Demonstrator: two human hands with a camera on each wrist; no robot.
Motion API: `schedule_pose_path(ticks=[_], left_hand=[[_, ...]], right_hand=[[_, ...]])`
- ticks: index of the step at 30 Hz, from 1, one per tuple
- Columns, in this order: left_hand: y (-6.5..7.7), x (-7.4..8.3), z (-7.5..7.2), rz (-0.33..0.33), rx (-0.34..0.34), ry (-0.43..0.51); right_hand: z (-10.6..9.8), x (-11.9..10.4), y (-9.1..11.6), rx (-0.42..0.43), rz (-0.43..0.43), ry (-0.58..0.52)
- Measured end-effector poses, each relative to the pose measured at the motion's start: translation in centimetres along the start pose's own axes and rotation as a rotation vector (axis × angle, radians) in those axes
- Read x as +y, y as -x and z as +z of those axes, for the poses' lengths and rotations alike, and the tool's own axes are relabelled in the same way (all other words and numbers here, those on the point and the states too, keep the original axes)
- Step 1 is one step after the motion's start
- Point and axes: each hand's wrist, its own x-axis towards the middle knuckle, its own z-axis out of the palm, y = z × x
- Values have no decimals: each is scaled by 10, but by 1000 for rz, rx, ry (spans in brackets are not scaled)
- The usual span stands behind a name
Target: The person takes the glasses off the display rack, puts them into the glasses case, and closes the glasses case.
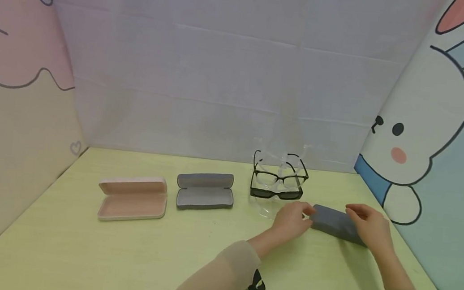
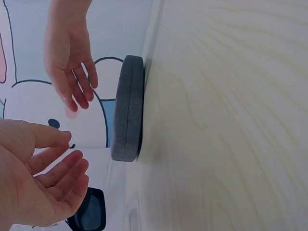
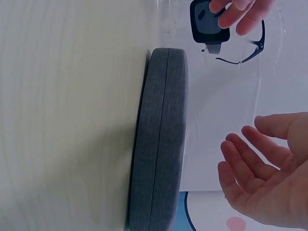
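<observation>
A closed dark grey glasses case (image 1: 333, 221) lies on the table at the right, its lid seam visible along the side in both wrist views. My left hand (image 1: 291, 219) hovers by the case's left end, fingers loosely bent and holding nothing. Over the right end is my right hand (image 1: 371, 229), also with relaxed fingers. In the left wrist view, a gap shows between the case (image 2: 129, 108) and both the left hand (image 2: 43, 173) and the right hand (image 2: 70, 62). The right wrist view likewise shows the right hand (image 3: 269, 168) apart from the case (image 3: 161, 139).
Black-framed glasses (image 1: 280, 178) and dark sunglasses (image 1: 275, 194) sit one above the other on a clear stand (image 1: 266, 212) beyond my left hand. Two open cases, one grey (image 1: 205, 198) and one pink-lined (image 1: 132, 205), lie further left. Printed walls border the table.
</observation>
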Motion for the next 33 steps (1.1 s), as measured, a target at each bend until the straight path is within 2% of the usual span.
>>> schedule_pose_path(ticks=[7,13,21,25,28,33], left_hand=[[7,-17,-16,-18,22,169],[13,-32,-32,-34,40,271],[16,-57,-51,-110,91,389],[16,-64,-61,-123,123,407],[17,-69,-69,-139,164,421],[15,-77,-80,-218,250,480]], right_hand=[[7,-19,-6,15,-50,-60],[16,-33,-11,-29,-57,-106],[28,-47,-19,-62,-4,-201],[34,-50,-23,-54,20,-271],[39,-54,-26,-31,40,-322],[48,-60,-33,-8,98,-383]])
